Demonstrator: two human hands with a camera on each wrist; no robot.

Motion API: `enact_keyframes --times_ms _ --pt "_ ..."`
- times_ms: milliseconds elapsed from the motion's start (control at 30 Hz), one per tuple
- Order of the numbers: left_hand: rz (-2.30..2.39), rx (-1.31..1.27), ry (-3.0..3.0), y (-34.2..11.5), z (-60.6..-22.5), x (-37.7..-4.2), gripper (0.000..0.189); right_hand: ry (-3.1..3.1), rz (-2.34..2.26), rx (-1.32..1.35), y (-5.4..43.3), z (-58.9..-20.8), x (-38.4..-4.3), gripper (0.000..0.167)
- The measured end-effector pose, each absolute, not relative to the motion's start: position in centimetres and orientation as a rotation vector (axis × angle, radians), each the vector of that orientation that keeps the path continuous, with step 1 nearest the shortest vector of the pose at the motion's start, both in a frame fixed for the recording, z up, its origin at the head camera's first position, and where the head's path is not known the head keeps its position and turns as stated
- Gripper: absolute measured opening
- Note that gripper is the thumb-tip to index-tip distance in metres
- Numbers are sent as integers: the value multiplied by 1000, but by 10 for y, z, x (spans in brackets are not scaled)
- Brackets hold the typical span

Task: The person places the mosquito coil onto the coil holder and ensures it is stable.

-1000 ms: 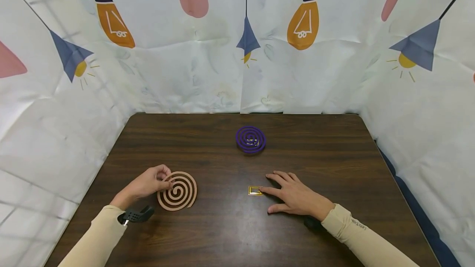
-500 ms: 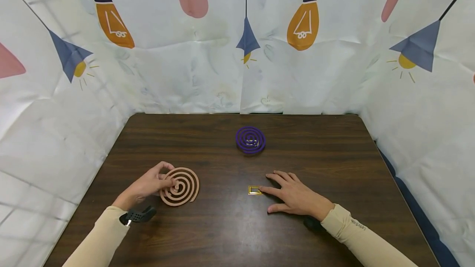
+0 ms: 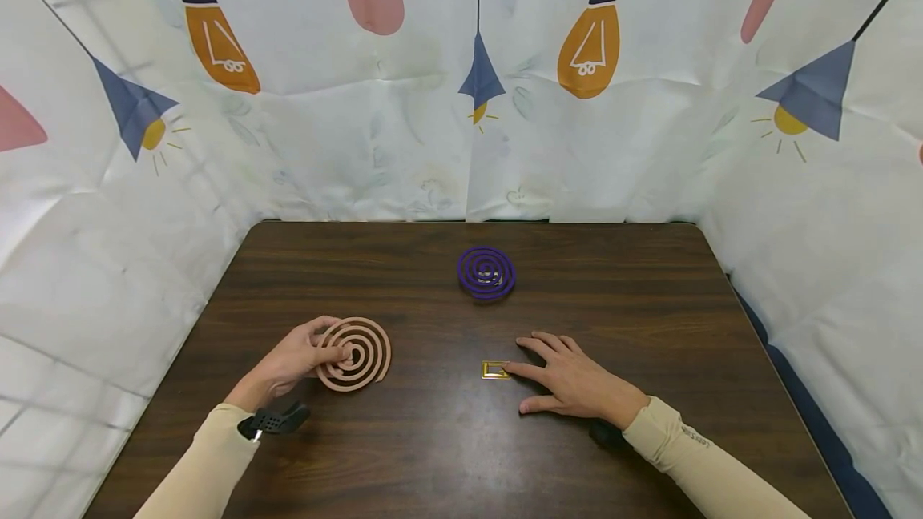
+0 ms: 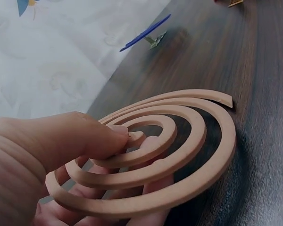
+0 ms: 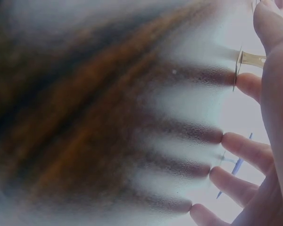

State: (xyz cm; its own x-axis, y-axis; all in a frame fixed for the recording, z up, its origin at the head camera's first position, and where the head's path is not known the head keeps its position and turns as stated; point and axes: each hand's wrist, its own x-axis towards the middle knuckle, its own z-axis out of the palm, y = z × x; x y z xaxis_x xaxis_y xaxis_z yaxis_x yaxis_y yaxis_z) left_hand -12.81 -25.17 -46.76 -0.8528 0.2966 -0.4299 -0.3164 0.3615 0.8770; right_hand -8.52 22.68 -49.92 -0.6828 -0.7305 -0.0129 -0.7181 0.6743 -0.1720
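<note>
My left hand (image 3: 292, 360) pinches a tan mosquito coil (image 3: 386, 355) near its centre. In the left wrist view the thumb lies on top of the coil (image 4: 198, 186), with fingers beneath, and the coil is tilted above the table. My right hand (image 3: 573, 383) has its fingers spread, fingertips on the table. Its index fingertip rests on the base of a small gold metal coil stand (image 3: 493, 375). In the right wrist view an upright tab rises from the stand (image 5: 250, 59). Farther back, a purple mosquito coil (image 3: 470, 287) sits raised on a similar metal stand (image 3: 493, 278).
The dark wood-grain table (image 3: 404, 455) carries these things. A white printed cloth (image 3: 404, 150) hangs along its back and sides. A dark band (image 3: 299, 416) is strapped on the left wrist.
My left hand has carried the tan coil a little to the right and away from me. The right hand and both stands have stayed in place.
</note>
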Motion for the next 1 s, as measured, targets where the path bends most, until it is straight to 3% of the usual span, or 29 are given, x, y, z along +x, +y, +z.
enact_keyframes --times_ms 1000 --pt "1682 -49 2001 -248 -479 -128 65 2806 -238 -1225 227 -499 -85 66"
